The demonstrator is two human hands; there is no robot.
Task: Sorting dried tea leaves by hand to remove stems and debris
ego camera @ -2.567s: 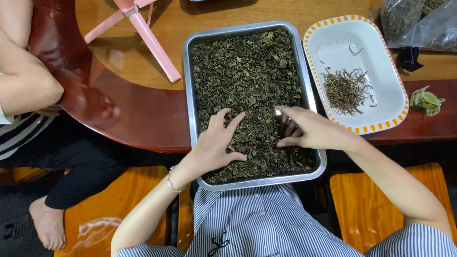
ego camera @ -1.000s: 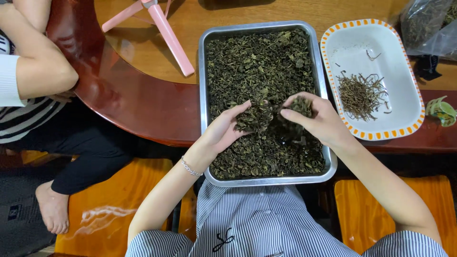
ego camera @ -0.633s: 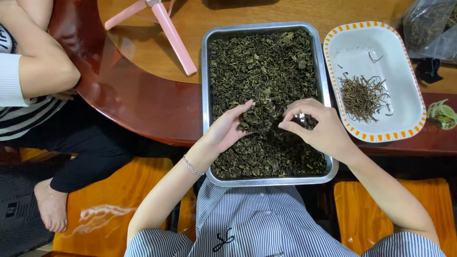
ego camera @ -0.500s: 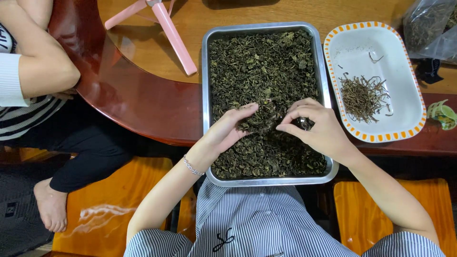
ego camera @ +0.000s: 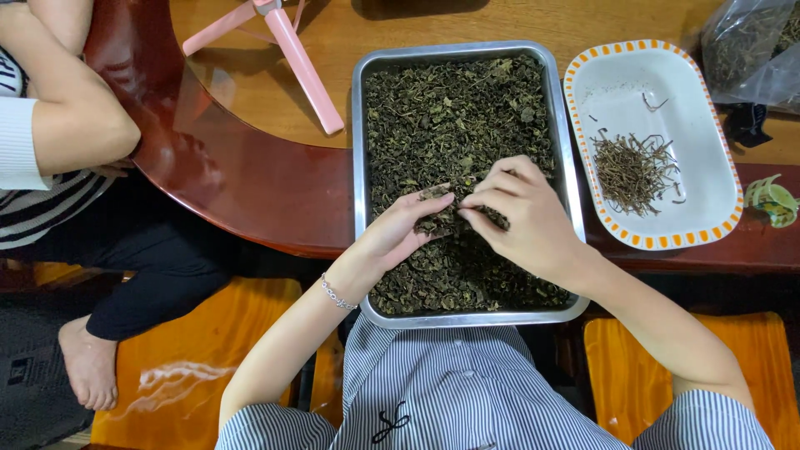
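Observation:
A metal tray [ego camera: 359,150] full of dark dried leaves [ego camera: 450,108] sits at the near edge of a wooden table. My left hand [ego camera: 400,229] lies palm up over the leaves and cups a small clump of them. My right hand [ego camera: 521,212] meets it fingertip to fingertip, its fingers pinched on leaves in that clump. To the right stands a white dish with an orange-checked rim [ego camera: 717,167] that holds a small pile of thin brown stems [ego camera: 633,171].
A pink tripod [ego camera: 292,42] lies on the table left of the tray. Another person's arm [ego camera: 67,117] and leg are at the far left. A clear bag of leaves [ego camera: 750,50] sits at the top right, a small green clip [ego camera: 771,200] below it. Orange stools stand below.
My hands came together over the middle of the tray. The left hand turned palm up with a clump of leaves, and the right hand's fingers closed in on it.

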